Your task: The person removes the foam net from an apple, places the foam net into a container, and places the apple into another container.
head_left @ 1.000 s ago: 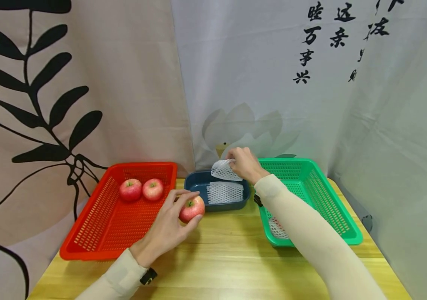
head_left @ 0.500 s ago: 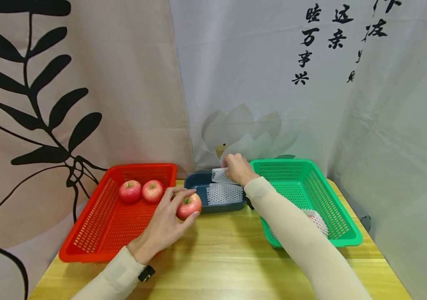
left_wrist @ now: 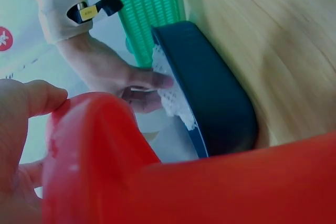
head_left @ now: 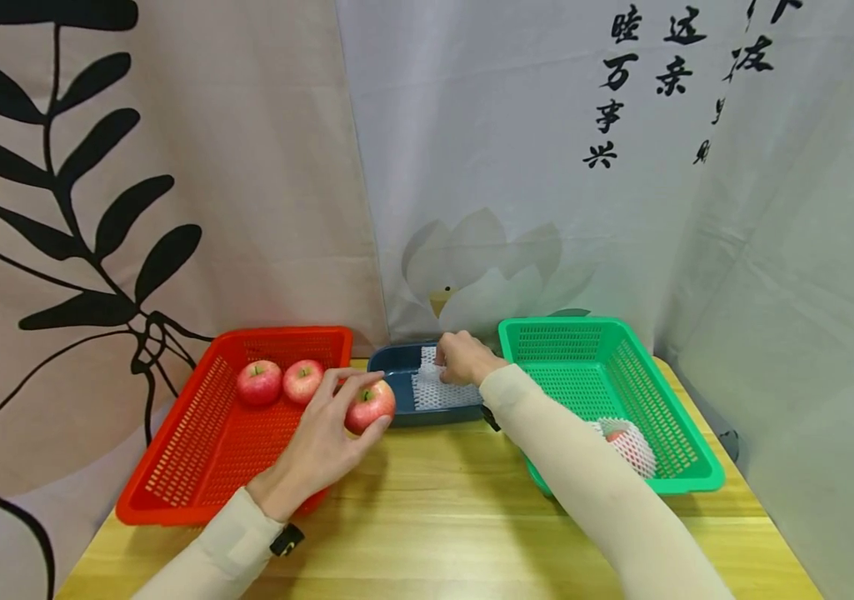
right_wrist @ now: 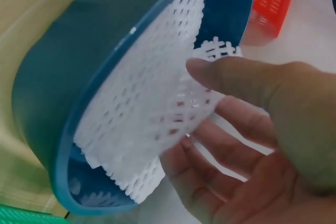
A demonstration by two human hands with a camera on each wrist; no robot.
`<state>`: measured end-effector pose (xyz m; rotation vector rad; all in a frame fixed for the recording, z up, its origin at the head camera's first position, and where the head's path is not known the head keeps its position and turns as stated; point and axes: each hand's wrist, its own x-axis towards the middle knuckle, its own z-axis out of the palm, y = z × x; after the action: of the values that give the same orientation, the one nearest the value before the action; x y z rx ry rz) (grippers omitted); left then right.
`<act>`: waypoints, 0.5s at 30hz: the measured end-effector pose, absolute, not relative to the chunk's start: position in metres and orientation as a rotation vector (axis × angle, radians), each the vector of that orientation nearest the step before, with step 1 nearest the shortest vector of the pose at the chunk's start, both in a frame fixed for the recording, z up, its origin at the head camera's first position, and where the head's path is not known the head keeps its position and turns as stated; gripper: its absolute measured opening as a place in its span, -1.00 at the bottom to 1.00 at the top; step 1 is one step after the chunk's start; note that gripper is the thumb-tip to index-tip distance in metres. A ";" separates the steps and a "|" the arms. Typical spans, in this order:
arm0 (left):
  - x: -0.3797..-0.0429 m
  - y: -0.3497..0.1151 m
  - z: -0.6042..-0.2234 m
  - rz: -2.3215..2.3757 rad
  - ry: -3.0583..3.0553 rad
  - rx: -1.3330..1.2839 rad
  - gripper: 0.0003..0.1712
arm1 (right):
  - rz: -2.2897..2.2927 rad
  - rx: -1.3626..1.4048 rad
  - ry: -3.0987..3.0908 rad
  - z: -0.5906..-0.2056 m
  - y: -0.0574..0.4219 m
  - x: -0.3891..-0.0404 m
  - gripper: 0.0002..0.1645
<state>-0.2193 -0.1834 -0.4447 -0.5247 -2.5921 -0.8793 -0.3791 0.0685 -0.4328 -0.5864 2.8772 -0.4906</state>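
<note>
In the head view my left hand [head_left: 322,446] grips a red apple [head_left: 370,407] between thumb and fingers, beside the right rim of the red basket [head_left: 227,458]. My right hand [head_left: 466,358] reaches into the dark blue tub [head_left: 395,387]. Its thumb and fingers pinch a white foam net sleeve [right_wrist: 181,108], as the right wrist view shows. Another foam net [right_wrist: 118,114] lies right against it in the tub. Two apples, one on the left [head_left: 259,382] and one on the right [head_left: 302,381], sit at the back of the red basket.
On the right stands a green basket [head_left: 677,408] holding an apple in a foam net [head_left: 629,450], partly behind my right sleeve. All these containers stand on a wooden table [head_left: 427,517], with a printed cloth [head_left: 471,167] hanging behind.
My right hand has come down and slightly left with the foam net, from above the tub into it. My left hand has drifted slightly left with the apple.
</note>
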 end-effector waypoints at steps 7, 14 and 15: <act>-0.222 -0.185 -0.444 -0.864 -2.596 -0.501 -0.28 | -0.401 -0.631 2.772 -0.435 0.072 -0.369 -0.66; -0.222 -0.187 -0.443 -0.861 -2.620 -0.479 -0.27 | -0.338 -0.637 2.704 -0.440 0.076 -0.365 -0.62; -0.222 -0.187 -0.443 -0.858 -2.624 -0.474 -0.27 | -0.331 -0.651 2.699 -0.441 0.076 -0.365 -0.62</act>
<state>-0.2223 -0.1874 -0.4428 -0.4738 -2.6239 -0.8577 -0.3654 0.0764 -0.4411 -0.6509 2.6994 -0.3313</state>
